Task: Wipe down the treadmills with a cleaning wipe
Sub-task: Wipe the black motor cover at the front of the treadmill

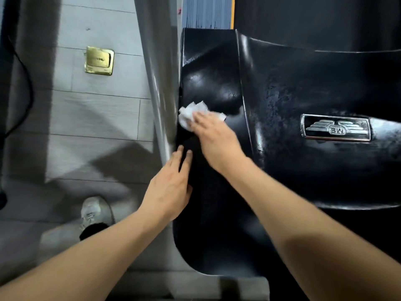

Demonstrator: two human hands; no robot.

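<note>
The treadmill's glossy black motor cover fills the right half of the head view, with wet streaks on it and a chrome winged badge. My right hand presses a crumpled white cleaning wipe flat against the cover's left panel, fingers straight. My left hand rests lower on the same panel's left edge, fingers extended, holding nothing. Most of the wipe is hidden under my right fingers.
A grey metal upright runs along the cover's left side. Left of it is grey tiled floor with a brass floor socket, a black cable and my white shoe. The treadmill belt lies beyond the cover.
</note>
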